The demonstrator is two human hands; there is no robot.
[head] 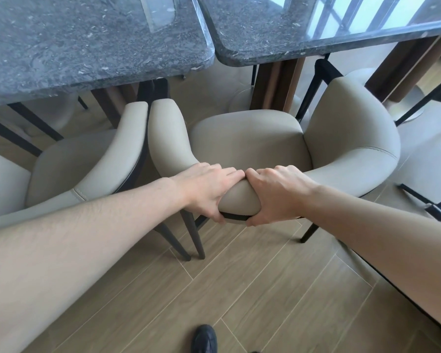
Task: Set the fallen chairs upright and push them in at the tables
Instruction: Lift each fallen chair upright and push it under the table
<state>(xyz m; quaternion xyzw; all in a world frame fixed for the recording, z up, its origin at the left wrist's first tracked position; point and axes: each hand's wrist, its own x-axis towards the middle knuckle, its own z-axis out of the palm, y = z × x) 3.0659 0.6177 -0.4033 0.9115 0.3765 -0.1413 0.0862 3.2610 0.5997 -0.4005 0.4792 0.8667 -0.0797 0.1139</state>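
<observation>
A beige padded chair (250,138) with dark legs stands upright in front of the right grey stone table (262,39). Its seat front reaches just below the table edge. My left hand (209,189) and my right hand (275,194) grip the top of its curved backrest side by side, fingers over the top and thumbs under the dark lower rim. A second beige chair (87,164) stands upright to the left, touching the first, its seat in front of the left stone table (87,42).
Wooden table legs (275,82) and dark metal frames stand under both tables. Another dark chair frame (428,200) shows at the right edge. Light wood floor (239,289) lies behind the chairs, with my black shoe (204,338) at the bottom.
</observation>
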